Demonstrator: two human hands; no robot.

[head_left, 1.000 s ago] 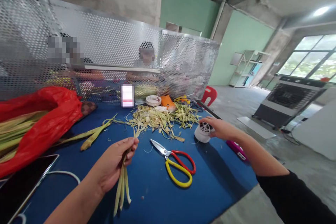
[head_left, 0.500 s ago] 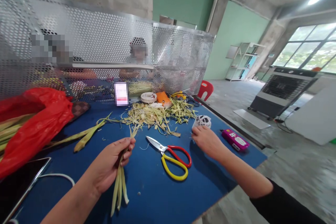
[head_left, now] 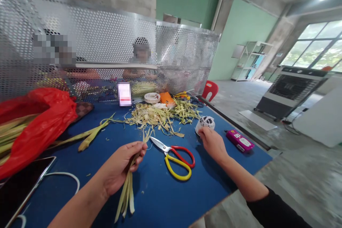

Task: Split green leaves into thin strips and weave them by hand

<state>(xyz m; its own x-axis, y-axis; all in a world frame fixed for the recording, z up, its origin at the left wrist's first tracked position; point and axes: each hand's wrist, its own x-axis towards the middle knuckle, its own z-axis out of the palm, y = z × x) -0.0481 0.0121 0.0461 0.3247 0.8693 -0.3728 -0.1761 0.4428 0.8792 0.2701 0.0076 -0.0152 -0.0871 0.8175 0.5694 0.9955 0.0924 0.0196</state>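
My left hand (head_left: 121, 167) is closed around a bunch of long pale green leaf strips (head_left: 127, 193) that hang down toward me over the blue table (head_left: 171, 199). My right hand (head_left: 212, 142) rests on the table with its fingers curled, touching a small white spool of thread (head_left: 205, 123). Whether it grips the spool I cannot tell. Red and yellow handled scissors (head_left: 175, 156) lie shut on the table between my two hands.
A pile of leaf scraps (head_left: 160, 114) lies at the back. A red plastic bag (head_left: 37, 121) with long leaves sits left, a dark tablet (head_left: 18, 185) with white cable near me, a pink box (head_left: 239, 140) right. A perforated metal screen (head_left: 107, 50) separates people opposite.
My right hand came back from the table's right edge toward the middle and the white spool now stands on the table in front of it. My left hand kept hold of the strips.
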